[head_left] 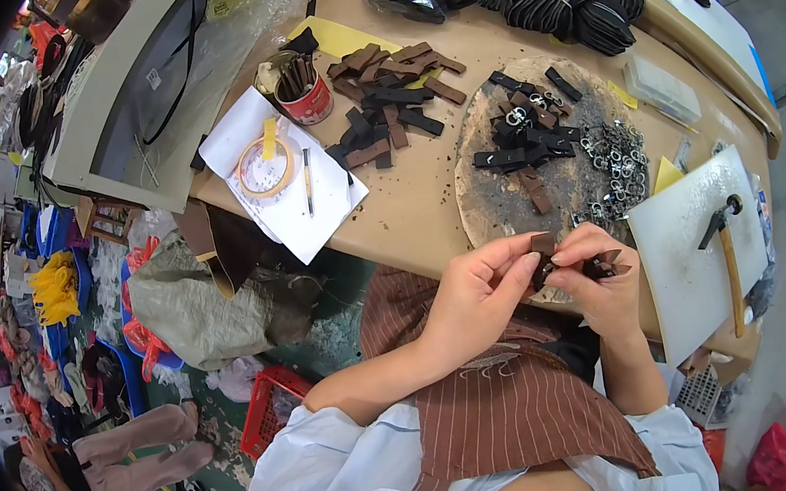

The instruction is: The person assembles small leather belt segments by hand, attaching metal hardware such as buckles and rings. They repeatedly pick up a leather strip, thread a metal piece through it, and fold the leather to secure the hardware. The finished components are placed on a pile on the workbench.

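Our bare left hand (491,287) is pinching one dark brown, flat, leather-like strip (542,245), which is lying just to its right, over the near edge of the tan counter (400,220). The strip's long axis is pointing roughly away from us, though fingers are hiding its lower end. Our right hand (604,283) is gripping it from the right, so neither hand is nearer; it is also keeping dark pieces (602,266) we cannot count.

Left to right, we are counting one beige tape ring (266,167), one slim pen (309,182), one red round tin (307,102), a heap of brown and black flat strips (394,93) overlapping beyond counting, one round stained slab (506,207), crowded silver metal clasps (618,159) and one wooden-handled hammer (732,273).
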`<state>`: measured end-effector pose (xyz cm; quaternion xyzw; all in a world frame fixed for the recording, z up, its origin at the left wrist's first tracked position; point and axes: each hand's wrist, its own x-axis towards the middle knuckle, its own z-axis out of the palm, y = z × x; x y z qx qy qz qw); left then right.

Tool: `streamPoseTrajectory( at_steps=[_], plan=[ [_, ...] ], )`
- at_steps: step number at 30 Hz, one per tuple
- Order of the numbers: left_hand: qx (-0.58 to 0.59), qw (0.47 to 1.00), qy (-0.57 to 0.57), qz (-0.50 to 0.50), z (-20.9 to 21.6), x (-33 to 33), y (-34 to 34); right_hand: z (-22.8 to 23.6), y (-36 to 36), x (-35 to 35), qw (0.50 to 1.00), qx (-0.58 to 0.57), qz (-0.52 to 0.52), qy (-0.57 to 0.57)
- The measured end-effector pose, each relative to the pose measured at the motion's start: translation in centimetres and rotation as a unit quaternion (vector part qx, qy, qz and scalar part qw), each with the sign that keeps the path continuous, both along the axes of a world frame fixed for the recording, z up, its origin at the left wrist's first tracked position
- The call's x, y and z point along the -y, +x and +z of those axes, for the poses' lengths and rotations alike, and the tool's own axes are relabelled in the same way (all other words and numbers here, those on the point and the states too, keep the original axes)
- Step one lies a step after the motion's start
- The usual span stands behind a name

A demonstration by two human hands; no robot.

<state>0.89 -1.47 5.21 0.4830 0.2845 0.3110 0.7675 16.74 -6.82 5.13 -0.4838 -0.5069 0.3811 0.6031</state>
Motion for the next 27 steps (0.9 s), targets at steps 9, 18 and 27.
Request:
streamPoseTrajectory(
  at_steps=[9,18,27],
  plan=[
    [-0.047,0.990,0.114,-0.065,0.9,-0.3,-1.1,-0.6,-0.1,0.0,0.999,-0.027,-0.006,-0.016],
    [-0.099,0.983,0.156,0.014,-1.1,-1.1,-0.6,-0.3,-0.4,-0.9,0.973,-0.114,0.029,-0.198],
    [-0.104,0.988,0.103,-0.056,-0.9,-2.5,-1.3,-0.3,0.2,-0.4,0.966,-0.152,0.045,-0.202]
  ],
)
